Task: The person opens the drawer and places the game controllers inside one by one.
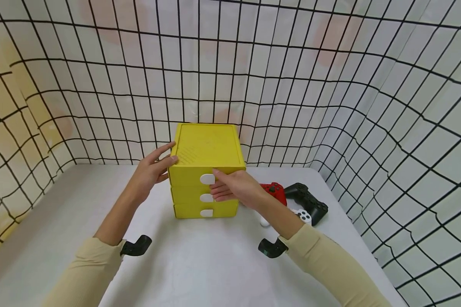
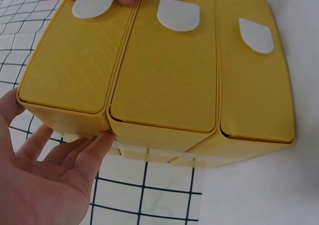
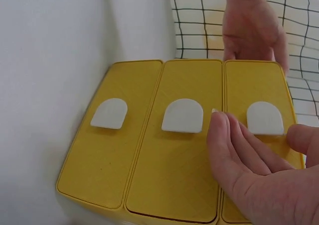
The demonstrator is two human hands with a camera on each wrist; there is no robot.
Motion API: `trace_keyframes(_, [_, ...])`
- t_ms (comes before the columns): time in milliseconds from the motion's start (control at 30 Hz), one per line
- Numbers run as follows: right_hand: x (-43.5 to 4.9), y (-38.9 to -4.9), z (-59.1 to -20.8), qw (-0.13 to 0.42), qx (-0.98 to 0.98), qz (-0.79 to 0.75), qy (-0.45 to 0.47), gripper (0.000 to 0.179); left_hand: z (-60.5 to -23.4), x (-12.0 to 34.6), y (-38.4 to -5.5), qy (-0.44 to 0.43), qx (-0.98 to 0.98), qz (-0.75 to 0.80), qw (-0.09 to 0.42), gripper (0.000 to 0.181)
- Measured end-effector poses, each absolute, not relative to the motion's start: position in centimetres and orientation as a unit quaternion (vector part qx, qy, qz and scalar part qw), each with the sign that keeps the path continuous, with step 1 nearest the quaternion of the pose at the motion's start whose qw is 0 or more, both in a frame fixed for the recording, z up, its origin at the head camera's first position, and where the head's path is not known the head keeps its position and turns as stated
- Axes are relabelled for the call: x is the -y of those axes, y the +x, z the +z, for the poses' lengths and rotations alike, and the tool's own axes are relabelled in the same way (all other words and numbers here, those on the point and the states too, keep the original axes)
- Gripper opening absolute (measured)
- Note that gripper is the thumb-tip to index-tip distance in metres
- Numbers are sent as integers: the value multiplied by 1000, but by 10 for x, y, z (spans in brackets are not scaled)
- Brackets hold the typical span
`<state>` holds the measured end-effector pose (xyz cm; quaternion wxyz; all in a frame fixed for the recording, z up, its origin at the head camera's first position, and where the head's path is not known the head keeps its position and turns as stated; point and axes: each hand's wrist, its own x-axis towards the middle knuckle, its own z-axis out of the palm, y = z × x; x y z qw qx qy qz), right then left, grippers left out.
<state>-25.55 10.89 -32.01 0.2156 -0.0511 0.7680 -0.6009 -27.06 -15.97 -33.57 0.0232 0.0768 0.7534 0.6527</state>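
Observation:
A yellow three-drawer box (image 1: pixel 209 147) (image 2: pixel 164 75) (image 3: pixel 184 160) stands on the white table (image 1: pixel 199 264), each drawer with a white tab handle. My left hand (image 1: pixel 150 172) (image 2: pixel 45 175) (image 3: pixel 251 26) lies with straight fingers against the box's upper left edge. My right hand (image 1: pixel 234 187) (image 3: pixel 249 165) is at the drawer fronts. Its fingers and thumb sit on either side of the top drawer's handle (image 1: pixel 207 179) (image 2: pixel 93 3) (image 3: pixel 265 118), which stays fully visible between them. All three drawers look closed.
Right of the box lie a red game controller (image 1: pixel 272 189), a black one (image 1: pixel 307 200) and a white one (image 1: pixel 303 216), partly behind my right forearm. A black wire grid (image 1: pixel 330 106) over pale cloth walls in the table at the back and sides.

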Motion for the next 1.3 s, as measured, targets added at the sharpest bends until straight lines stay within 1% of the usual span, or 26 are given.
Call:
trace_keyframes(533, [-105, -257, -324, 222, -739, -636, -32, 46, -337, 160, -270, 74, -757, 649, 23, 65])
trace_keyframes(800, [-106, -256, -324, 222, -740, -634, -37, 46, -336, 160, -271, 72, -759, 647, 23, 65])
trace_keyframes(1033, [-112, -247, -321, 227, -769, -594, -71, 50, -335, 160, -271, 73, -766, 638, 19, 65])
trace_keyframes(1300, [-117, -235, -319, 207, -817, -523, -125, 52, -338, 161, -272, 80, -769, 634, 20, 64])
